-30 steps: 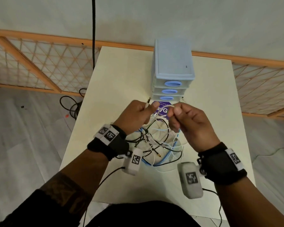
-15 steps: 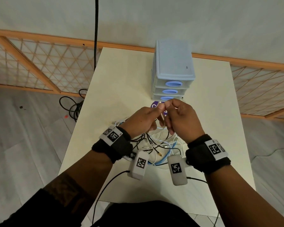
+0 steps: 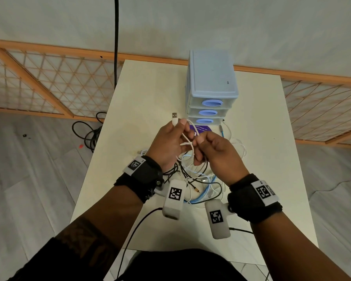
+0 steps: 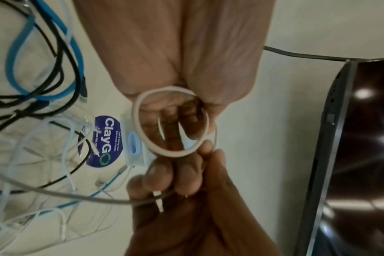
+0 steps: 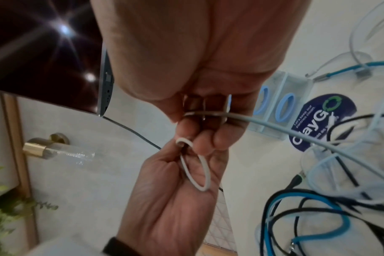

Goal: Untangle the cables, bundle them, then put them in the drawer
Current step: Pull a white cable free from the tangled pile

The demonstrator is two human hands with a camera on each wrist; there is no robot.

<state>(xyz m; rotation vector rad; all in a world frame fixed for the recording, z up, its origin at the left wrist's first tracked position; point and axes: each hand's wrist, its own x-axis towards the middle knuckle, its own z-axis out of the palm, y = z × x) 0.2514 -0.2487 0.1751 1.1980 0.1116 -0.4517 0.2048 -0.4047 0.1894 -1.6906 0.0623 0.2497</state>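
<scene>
A white USB cable runs between both hands above the table. My left hand grips a small loop of it, and the metal plug sticks up past the fingers. My right hand pinches the same cable just right of the loop, and its tail trails down into the pile. Under the hands lies a tangle of black, white and blue cables. The pale blue drawer unit stands behind, all three drawers pushed in.
A purple round sticker lies on the table in front of the drawers. A blue cable end lies to the right of it. Black cables lie coiled on the floor at the left. A wooden lattice screen runs behind the table.
The hands met at the cable and parted slightly. The left hand now holds a loop with the plug pointing up; the right hand has dropped a little lower along the cable.
</scene>
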